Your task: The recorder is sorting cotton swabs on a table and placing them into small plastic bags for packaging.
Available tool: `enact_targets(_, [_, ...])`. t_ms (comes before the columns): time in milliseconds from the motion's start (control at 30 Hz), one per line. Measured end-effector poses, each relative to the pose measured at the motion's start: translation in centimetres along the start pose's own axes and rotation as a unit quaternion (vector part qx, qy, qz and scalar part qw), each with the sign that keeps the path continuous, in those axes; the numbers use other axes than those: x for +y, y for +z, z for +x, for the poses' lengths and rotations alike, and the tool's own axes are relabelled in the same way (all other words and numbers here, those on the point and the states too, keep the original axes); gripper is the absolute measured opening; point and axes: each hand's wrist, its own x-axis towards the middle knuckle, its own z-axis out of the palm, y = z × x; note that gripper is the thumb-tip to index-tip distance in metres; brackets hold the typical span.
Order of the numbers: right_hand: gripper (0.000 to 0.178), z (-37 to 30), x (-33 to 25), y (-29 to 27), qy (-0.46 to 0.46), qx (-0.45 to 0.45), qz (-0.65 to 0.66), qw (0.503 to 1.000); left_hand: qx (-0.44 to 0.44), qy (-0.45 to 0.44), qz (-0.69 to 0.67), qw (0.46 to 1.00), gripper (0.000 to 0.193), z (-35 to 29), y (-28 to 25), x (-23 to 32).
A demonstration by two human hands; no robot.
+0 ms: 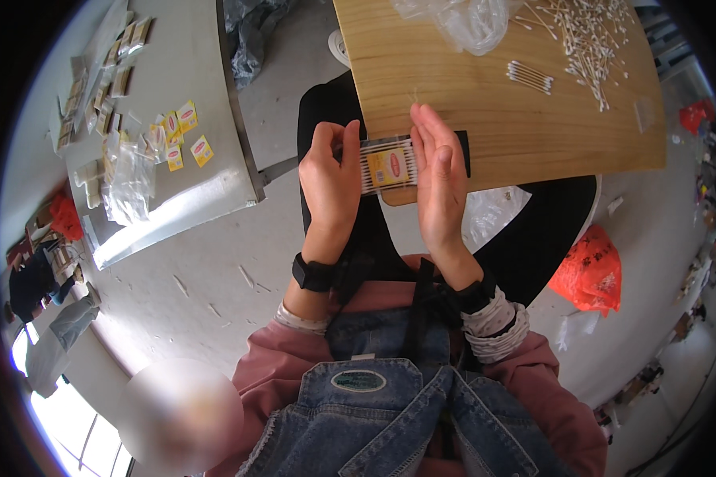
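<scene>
Cotton-swab packet (388, 164) pinched between left hand (332, 181) and right hand (440, 179), over wooden board (501, 103)

On the wooden board (485, 111) we find bare passage across the centre and near edge, bounded at the far side by a crumpled plastic bag (461, 20) and a scattered heap of cotton swabs (589, 36).
</scene>
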Motion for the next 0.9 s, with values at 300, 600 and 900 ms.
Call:
enact_targets(300, [0.070, -0.2, -0.5, -0.1, 0.021, 0.008, 0.027, 0.999, -0.164, 0.316, 0.165, 0.920, 0.066, -0.9, -3.4, 1.3])
enact_targets(600, [0.067, -0.5, -0.6, 0.4, 0.037, 0.007, 0.035, 0.999, -0.177, 0.308, 0.172, 0.919, 0.065, -1.0, -2.8, 1.5])
enact_targets(900, [0.054, 6.6, -4.0, -11.5, -0.218, 0.000, -0.466, 0.858, -0.235, 0.471, 0.261, 0.810, 0.077, -2.0, -0.8, 7.4])
